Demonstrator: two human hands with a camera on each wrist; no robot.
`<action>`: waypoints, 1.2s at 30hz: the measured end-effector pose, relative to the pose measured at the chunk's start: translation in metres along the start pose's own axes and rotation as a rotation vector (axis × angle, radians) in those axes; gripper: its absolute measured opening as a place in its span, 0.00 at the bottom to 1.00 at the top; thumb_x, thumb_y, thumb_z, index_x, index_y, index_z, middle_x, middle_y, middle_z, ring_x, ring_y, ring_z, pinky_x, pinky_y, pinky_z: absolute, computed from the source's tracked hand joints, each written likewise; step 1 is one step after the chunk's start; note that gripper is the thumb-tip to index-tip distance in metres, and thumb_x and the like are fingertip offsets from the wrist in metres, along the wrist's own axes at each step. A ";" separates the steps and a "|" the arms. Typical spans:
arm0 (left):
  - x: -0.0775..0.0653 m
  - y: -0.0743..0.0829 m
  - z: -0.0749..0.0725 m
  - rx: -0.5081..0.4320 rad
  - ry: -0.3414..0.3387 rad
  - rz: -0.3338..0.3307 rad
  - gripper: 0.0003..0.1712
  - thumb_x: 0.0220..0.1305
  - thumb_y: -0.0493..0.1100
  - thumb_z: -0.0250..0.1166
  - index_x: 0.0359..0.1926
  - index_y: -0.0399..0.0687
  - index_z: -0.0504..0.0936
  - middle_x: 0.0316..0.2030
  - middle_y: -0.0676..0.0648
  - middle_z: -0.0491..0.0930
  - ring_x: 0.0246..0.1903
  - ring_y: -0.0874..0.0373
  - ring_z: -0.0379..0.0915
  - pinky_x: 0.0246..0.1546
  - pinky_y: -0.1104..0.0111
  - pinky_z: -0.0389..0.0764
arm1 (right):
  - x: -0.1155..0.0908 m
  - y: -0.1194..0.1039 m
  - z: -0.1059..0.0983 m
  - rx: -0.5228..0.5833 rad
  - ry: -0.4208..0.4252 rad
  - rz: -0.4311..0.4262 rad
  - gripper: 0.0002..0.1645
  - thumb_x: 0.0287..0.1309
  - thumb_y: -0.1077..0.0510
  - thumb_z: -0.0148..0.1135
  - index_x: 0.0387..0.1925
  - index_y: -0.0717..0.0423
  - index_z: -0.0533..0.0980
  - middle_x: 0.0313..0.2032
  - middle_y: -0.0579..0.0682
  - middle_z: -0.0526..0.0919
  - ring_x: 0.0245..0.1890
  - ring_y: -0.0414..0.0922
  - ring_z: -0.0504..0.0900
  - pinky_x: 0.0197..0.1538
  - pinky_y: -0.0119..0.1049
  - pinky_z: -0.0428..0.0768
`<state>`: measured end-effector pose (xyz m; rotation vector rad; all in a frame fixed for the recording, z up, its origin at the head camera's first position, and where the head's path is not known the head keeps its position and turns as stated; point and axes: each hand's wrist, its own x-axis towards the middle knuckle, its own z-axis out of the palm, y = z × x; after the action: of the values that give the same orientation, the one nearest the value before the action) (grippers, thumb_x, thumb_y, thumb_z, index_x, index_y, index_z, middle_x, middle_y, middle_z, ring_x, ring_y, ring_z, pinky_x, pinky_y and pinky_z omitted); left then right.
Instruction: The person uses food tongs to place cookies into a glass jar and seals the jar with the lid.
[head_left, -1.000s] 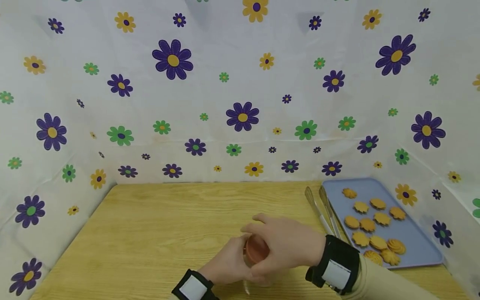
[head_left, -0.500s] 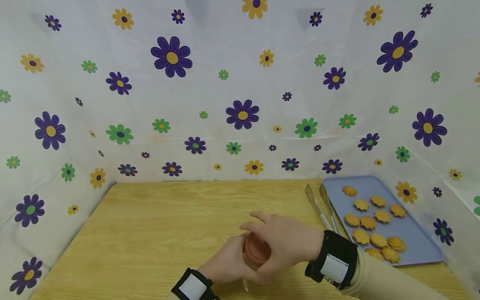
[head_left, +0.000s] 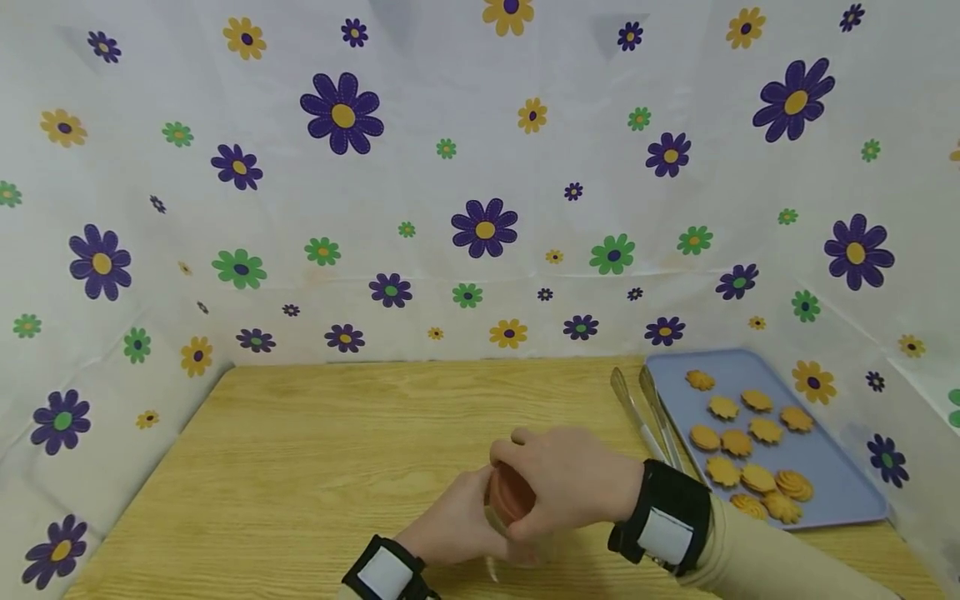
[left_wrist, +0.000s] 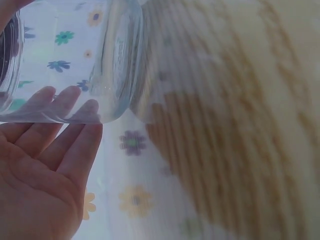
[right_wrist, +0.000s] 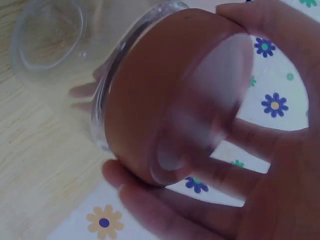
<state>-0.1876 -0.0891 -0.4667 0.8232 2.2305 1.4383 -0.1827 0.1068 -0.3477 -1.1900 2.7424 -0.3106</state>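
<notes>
A clear glass jar (left_wrist: 75,60) with a reddish-brown lid (head_left: 512,492) is between the two hands, low in the head view. My left hand (head_left: 453,521) holds the glass body, its fingers showing through the wall in the left wrist view. Around the lid's rim curl the thumb and fingers of my right hand (head_left: 573,479). The lid sits at the jar's mouth; whether it is loose, I cannot tell. In the right wrist view the jar lies tilted, its base toward the upper left. No contents show through the glass.
A blue tray (head_left: 840,492) of several cookies (head_left: 765,431) stands on the wooden table (head_left: 337,442) at the right. Metal tongs (head_left: 637,417) with pale grips lie along its left edge. A flower-patterned cloth (head_left: 405,183) hangs behind and at both sides.
My right hand's raised fingers have drawn in closer to the lid, and the hand has turned slightly. My left hand keeps its hold on the jar almost unmoved.
</notes>
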 end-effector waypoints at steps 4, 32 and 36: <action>0.000 -0.003 -0.003 0.002 0.033 -0.014 0.48 0.45 0.55 0.82 0.66 0.73 0.68 0.59 0.61 0.77 0.57 0.60 0.75 0.57 0.66 0.77 | -0.009 0.010 -0.012 0.117 0.086 0.039 0.38 0.41 0.41 0.75 0.55 0.44 0.70 0.39 0.38 0.75 0.29 0.33 0.76 0.31 0.28 0.77; -0.003 -0.004 -0.005 0.079 0.071 -0.026 0.47 0.40 0.60 0.83 0.63 0.58 0.74 0.56 0.56 0.80 0.59 0.58 0.75 0.59 0.63 0.76 | -0.065 0.072 0.077 0.346 0.044 0.286 0.57 0.40 0.40 0.81 0.68 0.59 0.67 0.53 0.50 0.78 0.49 0.47 0.80 0.43 0.41 0.83; -0.003 -0.006 -0.006 0.087 0.077 -0.021 0.47 0.39 0.60 0.83 0.62 0.60 0.75 0.56 0.56 0.81 0.59 0.58 0.75 0.59 0.63 0.75 | -0.067 0.070 0.077 0.259 0.008 0.250 0.54 0.35 0.40 0.82 0.64 0.56 0.71 0.52 0.48 0.77 0.48 0.46 0.78 0.42 0.40 0.82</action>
<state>-0.1902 -0.0968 -0.4696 0.7818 2.3660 1.3945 -0.1706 0.1921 -0.4368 -0.7756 2.7122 -0.6165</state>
